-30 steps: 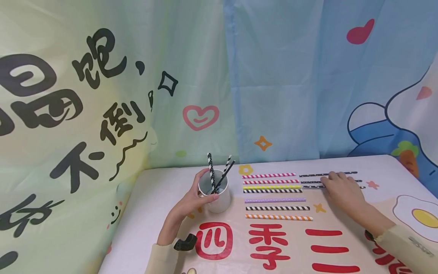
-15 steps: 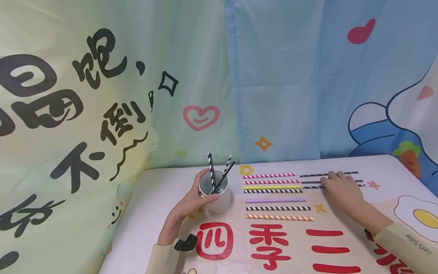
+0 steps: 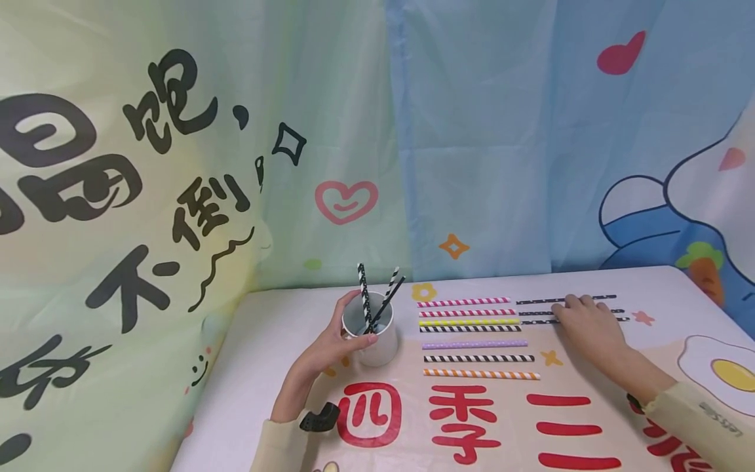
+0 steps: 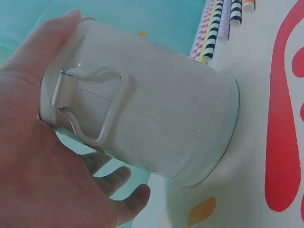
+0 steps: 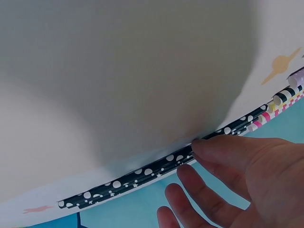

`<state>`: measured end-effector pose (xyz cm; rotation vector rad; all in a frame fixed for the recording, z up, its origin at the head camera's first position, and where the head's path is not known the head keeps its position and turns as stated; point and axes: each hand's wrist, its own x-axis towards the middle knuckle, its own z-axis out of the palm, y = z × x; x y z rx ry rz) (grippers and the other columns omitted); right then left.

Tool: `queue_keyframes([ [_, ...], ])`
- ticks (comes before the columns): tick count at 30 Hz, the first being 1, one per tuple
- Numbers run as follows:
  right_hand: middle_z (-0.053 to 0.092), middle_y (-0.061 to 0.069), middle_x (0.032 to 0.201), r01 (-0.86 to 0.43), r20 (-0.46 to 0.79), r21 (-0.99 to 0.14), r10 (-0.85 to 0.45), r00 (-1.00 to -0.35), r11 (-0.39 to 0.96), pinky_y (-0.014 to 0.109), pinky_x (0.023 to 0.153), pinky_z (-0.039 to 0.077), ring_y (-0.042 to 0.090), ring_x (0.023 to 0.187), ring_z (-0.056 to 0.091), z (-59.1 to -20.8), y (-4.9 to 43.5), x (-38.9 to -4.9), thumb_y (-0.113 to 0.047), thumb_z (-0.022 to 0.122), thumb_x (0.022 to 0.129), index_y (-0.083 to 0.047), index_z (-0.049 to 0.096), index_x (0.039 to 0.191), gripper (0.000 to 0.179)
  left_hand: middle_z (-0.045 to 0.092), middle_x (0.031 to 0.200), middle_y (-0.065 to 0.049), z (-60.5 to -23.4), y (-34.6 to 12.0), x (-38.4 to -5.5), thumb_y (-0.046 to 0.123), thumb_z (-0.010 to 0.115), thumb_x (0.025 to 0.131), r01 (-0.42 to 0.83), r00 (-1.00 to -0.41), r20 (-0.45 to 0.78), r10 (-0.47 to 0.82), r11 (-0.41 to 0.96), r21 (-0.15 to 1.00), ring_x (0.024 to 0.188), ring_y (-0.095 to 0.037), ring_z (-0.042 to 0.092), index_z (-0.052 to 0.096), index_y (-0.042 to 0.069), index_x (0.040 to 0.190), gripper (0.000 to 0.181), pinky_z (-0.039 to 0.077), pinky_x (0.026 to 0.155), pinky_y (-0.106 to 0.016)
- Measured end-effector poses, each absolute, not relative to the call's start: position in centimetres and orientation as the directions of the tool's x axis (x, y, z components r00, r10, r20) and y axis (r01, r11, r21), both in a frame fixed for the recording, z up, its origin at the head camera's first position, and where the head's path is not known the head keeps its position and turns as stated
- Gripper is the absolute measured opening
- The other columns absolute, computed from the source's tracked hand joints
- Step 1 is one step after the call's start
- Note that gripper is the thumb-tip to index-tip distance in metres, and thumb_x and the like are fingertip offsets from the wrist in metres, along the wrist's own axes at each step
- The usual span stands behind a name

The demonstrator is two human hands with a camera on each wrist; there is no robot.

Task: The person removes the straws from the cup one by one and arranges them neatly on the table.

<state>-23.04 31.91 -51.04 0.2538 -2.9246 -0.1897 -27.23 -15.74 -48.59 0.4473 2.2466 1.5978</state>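
My left hand (image 3: 333, 337) holds a small white metal pail (image 3: 380, 351) around its side, thumb near the rim. In the left wrist view the pail's wire handle (image 4: 116, 109) lies against its wall. Inside the pail lean several black-and-white patterned paper straws (image 3: 364, 288). Over on the right, my right hand (image 3: 592, 328) is at a group of three black paper straws with white patterns. Its thumb and index finger pinch the nearest one, a black polka-dot straw (image 5: 148, 172), which lies on the table. The other black straws (image 3: 604, 297) lie just behind it, partly covered by the fingers.
Between the hands lies a row of paper straws: pink-striped (image 3: 464, 303), yellow (image 3: 468, 323), lilac (image 3: 474, 345), black-striped (image 3: 479, 358) and orange-striped (image 3: 481, 374). The table (image 3: 230, 367) has a printed cover and meets a hanging curtain (image 3: 478, 164) at the back.
The nearest black polka-dot straw has shifted very slightly away from me, closer to the one behind it. My left hand and the pail have stayed still.
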Motion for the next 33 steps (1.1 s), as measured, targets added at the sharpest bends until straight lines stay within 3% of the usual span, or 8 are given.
queue_keyframes([
  [14, 0.062, 0.031, 0.107, -0.146, 0.238, 0.119, -0.171, -0.956, 0.982, 0.064, 0.082, 0.053, 0.049, 0.099, 0.058, -49.9, 31.5, -22.5, -0.008, 0.088, 0.072, 0.005, 0.064, 0.119, 0.054, 0.024, 0.16, -0.01, -48.5, -15.7, -27.3, 0.033, 0.077, 0.087, 0.058, -0.89, -0.094, 0.446, 0.314, 0.948, 0.148, -0.039, 0.024, 0.016, 0.038, 0.156, 0.092, 0.029, 0.112, -0.072],
  [20, 0.062, 0.028, 0.101, -0.153, 0.283, 0.08, -0.169, -0.944, 0.985, 0.062, 0.079, 0.054, 0.044, 0.092, 0.059, -48.6, 30.7, -22.1, -0.007, 0.085, 0.074, 0.005, 0.064, 0.115, 0.048, 0.025, 0.159, -0.01, -48.6, -15.8, -27.2, 0.032, 0.077, 0.088, 0.049, -0.894, -0.102, 0.437, 0.321, 0.946, 0.148, -0.039, 0.026, 0.015, 0.039, 0.156, 0.092, 0.03, 0.112, -0.071],
  [33, 0.064, 0.027, 0.106, -0.169, 0.227, -0.046, -0.154, -0.962, 0.985, 0.061, 0.085, 0.053, 0.044, 0.098, 0.06, -46.2, 28.4, -21.0, -0.007, 0.082, 0.079, 0.003, 0.065, 0.118, 0.044, 0.024, 0.16, -0.008, -48.6, -15.7, -27.2, 0.029, 0.076, 0.089, 0.049, -0.894, -0.098, 0.438, 0.313, 0.949, 0.148, -0.039, 0.025, 0.016, 0.039, 0.155, 0.09, 0.028, 0.112, -0.072],
])
